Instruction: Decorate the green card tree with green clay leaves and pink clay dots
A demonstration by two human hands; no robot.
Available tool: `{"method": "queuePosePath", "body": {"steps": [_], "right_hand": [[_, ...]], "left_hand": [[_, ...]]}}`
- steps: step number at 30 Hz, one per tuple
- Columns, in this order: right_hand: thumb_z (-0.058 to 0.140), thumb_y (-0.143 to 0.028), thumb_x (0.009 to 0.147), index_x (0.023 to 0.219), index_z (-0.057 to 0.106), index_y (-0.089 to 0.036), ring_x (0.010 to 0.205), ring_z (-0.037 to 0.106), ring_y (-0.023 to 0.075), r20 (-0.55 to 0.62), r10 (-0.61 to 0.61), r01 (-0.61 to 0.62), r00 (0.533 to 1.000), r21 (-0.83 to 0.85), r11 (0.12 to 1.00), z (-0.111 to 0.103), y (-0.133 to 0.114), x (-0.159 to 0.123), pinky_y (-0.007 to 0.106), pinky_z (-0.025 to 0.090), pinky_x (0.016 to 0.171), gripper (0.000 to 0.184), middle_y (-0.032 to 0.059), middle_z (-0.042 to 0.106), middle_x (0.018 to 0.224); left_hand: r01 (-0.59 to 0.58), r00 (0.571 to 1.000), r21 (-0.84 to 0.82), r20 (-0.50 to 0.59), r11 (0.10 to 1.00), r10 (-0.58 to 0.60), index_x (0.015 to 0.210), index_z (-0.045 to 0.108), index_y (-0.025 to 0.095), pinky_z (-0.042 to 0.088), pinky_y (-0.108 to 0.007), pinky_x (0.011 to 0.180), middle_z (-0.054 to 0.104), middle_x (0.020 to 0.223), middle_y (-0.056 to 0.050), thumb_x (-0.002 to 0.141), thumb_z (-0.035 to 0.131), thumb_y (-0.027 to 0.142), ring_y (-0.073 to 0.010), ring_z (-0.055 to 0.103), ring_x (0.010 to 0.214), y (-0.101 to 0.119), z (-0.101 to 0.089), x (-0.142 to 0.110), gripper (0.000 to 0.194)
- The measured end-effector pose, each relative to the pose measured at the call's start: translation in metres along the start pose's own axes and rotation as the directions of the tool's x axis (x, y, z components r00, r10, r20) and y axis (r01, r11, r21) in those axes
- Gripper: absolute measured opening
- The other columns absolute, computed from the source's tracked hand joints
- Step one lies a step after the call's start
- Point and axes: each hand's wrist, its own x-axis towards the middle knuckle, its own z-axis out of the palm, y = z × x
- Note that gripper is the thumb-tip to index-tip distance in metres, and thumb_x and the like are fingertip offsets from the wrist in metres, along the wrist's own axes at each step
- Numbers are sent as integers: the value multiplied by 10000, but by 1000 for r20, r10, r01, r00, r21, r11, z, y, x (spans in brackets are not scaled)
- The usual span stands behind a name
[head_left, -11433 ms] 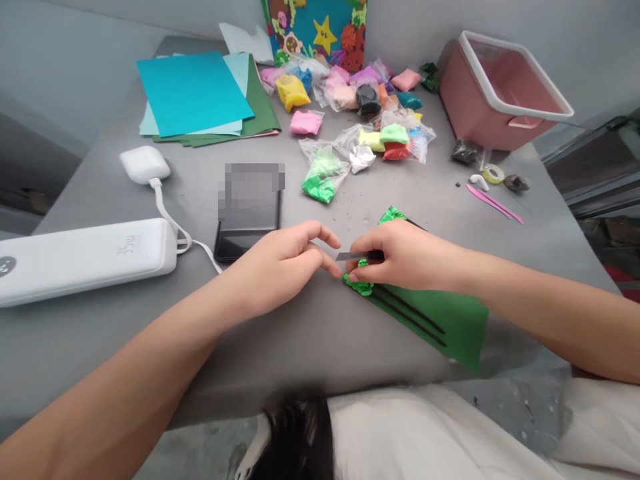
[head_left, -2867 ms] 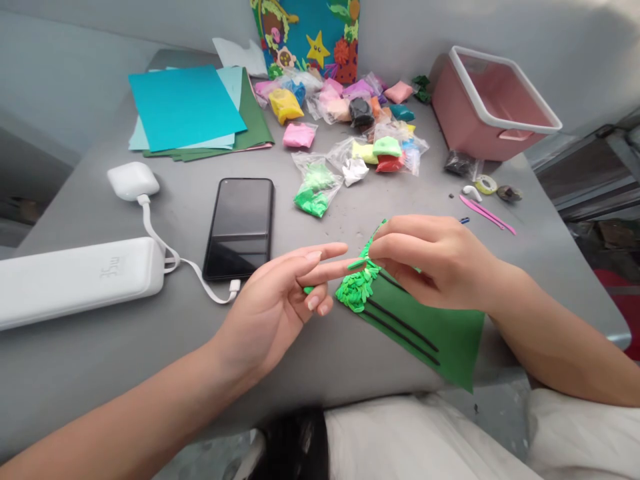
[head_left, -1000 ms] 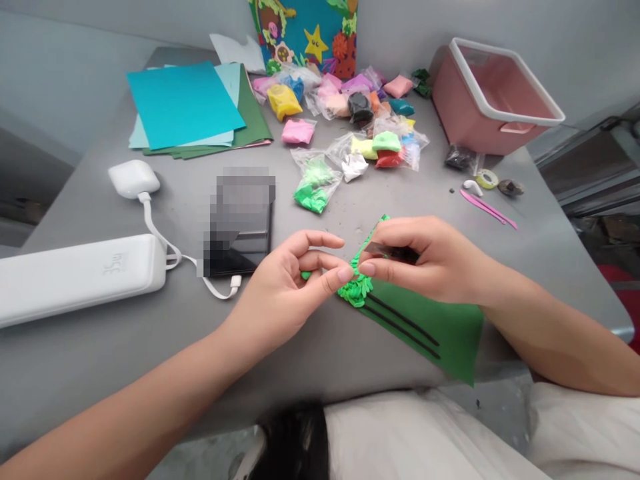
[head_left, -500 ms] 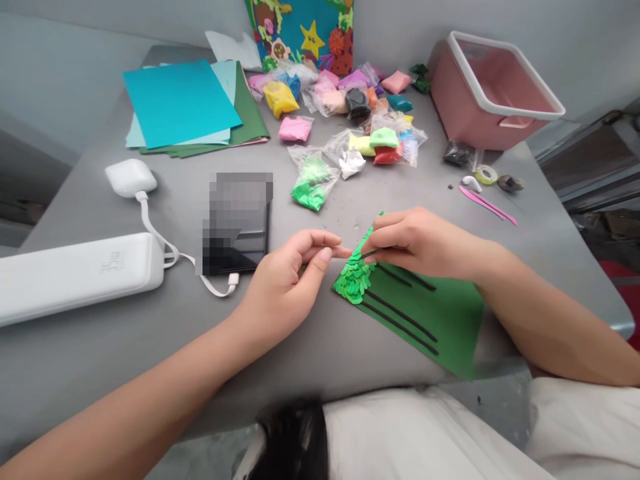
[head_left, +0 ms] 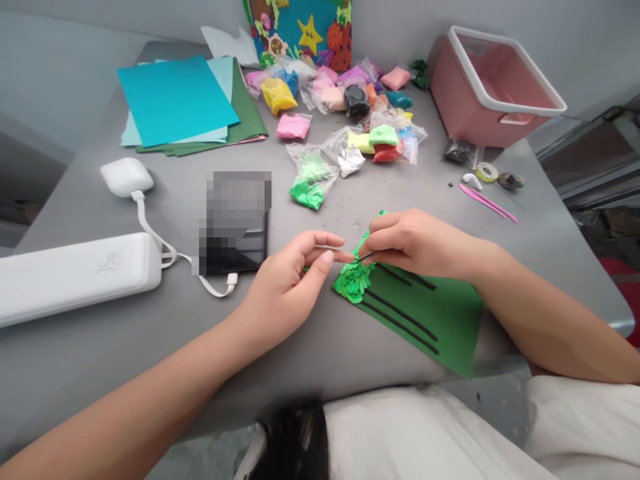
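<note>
My right hand [head_left: 417, 243] is closed on a slim dark craft knife [head_left: 365, 258]; its blade points left and most of the tool is hidden. The tip is at the end of my left index finger, over a patch of small bright green clay leaves [head_left: 354, 285]. These leaves cover the left corner of a dark green sheet [head_left: 453, 320], which also carries several thin black clay strips [head_left: 406, 316]. My left hand [head_left: 285, 283] has its fingers curled, with a bit of green clay [head_left: 306, 269] just showing among them.
A phone [head_left: 237, 227] lies left of my hands, near a white power bank [head_left: 85, 277] with its cable. Several bagged clays [head_left: 313, 177] are farther back. Coloured sheets [head_left: 177, 100] lie back left. Right stand a pink bin [head_left: 480, 100] and pink modelling tools [head_left: 487, 203].
Bright green leaves have spread over the sheet's corner since the earliest frame. Over the last second the knife has come down from the left fingertips to the leaf patch; little moved in the last half second.
</note>
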Motion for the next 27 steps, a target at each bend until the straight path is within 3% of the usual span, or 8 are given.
{"method": "queuePosePath", "body": {"steps": [15,20,27], "right_hand": [[512,-264,1036,944,754,-200,660,528,115,-5,-37,36,999,-138,990,0,-1,-1,254,296,597,267,24,616,810],[529,-255,1023,935,759,-205,654,520,116,6,-15,15,1000,-164,986,2,-2,-1,255,287,587,252,16,602,790],[563,-251,993,919,741,-169,689,558,138,30,60,-56,998,-130,990,2,-4,1,272,309,616,209,43,652,818]], "left_hand": [[12,1000,-6,11,1000,-12,1204,619,233,452,-314,741,791,1156,-76,1011,537,435,-235,713,977,1,-1,0,291],[25,1000,3,16,1000,-25,1207,616,238,430,-305,693,795,1143,-70,1009,531,430,-221,706,924,1,0,1,288],[23,999,-8,29,1000,-22,1216,599,224,454,-326,795,789,1128,-78,1009,526,386,-230,704,992,-1,1,2,273]]}}
